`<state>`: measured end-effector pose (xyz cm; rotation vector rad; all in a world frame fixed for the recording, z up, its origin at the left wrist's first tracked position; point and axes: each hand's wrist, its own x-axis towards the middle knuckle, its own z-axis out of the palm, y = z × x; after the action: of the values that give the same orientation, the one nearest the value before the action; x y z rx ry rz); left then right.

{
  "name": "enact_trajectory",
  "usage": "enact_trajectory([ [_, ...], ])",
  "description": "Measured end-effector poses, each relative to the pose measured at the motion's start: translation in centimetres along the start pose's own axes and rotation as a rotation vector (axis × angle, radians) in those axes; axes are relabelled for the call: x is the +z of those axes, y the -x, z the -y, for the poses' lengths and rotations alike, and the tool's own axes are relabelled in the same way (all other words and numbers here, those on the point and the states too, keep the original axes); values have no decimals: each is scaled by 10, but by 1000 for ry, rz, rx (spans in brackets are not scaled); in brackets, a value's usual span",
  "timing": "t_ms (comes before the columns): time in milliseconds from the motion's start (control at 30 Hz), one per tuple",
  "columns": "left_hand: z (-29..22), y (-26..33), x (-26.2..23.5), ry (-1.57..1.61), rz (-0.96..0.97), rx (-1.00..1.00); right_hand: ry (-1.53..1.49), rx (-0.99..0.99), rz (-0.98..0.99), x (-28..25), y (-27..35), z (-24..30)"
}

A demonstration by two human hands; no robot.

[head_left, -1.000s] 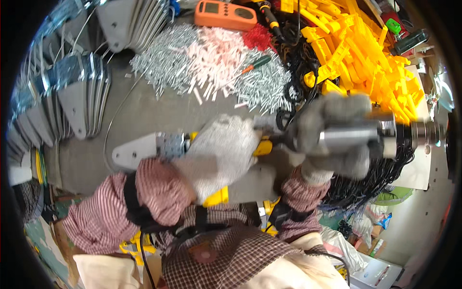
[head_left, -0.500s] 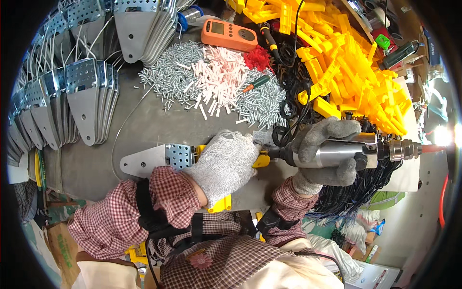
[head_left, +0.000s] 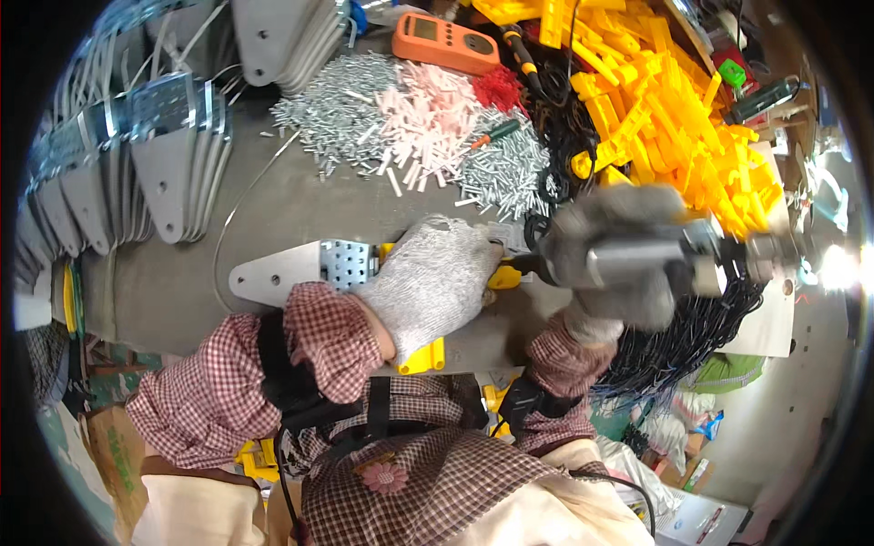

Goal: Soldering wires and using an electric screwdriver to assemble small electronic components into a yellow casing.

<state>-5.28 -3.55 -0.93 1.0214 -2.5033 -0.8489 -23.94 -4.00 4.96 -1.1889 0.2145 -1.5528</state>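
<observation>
My left hand (head_left: pixel 432 282), in a light grey knit glove, is wrapped round a yellow plastic handle (head_left: pixel 506 277) on the bench. Left of that hand, a shiny perforated metal bracket (head_left: pixel 346 264) joins the handle to a tapered grey plate (head_left: pixel 278 273). My right hand (head_left: pixel 628 255), in a darker grey glove and smeared by motion, grips a silver cylindrical power screwdriver (head_left: pixel 637 261). The tool lies level, its dark nose beside the handle's right end; whether they touch I cannot tell. Another yellow plastic piece (head_left: pixel 423 356) lies below my left hand, at the bench's near edge.
Screws (head_left: pixel 337 109) and pale pink sleeves (head_left: pixel 423 118) lie heaped beyond my hands, near an orange meter (head_left: pixel 446 43) and a small screwdriver (head_left: pixel 496 134). Yellow parts (head_left: pixel 674 118) pile up at the far right, above black cables (head_left: pixel 674 337). Stacked metal plates (head_left: pixel 168 173) stand left.
My right hand and the power screwdriver have shifted slightly right and up in the picture and are now blurred. The left hand keeps its grip. The whole view has shifted a little.
</observation>
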Motion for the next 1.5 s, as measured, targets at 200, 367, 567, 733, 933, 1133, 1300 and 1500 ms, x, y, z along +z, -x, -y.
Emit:
enact_trajectory([
  [200, -3, 0, -12, 40, -65, 40, 251, -173, 440, 89, 24, 2],
  [367, 4, -3, -1, 46, -105, 54, 312, -183, 514, 102, 30, -28],
  [567, 5, -5, 2, 46, -130, 78, 255, -101, 416, 114, 41, -30],
  [733, 2, -6, -5, 1, -64, 33, 214, -145, 495, 113, 28, -40],
  [933, 8, 2, 4, 33, -162, 84, 275, -44, 499, 95, 33, 2],
  [1133, -3, 1, -8, -9, -116, 58, 156, 145, 832, 73, 10, -8],
  [1300, 7, 19, -14, -132, -294, 56, 215, 4, 523, 89, -32, 19],
  [1500, 43, 63, -61, 277, 42, -205, 71, 257, 91, 47, -17, -44],
])
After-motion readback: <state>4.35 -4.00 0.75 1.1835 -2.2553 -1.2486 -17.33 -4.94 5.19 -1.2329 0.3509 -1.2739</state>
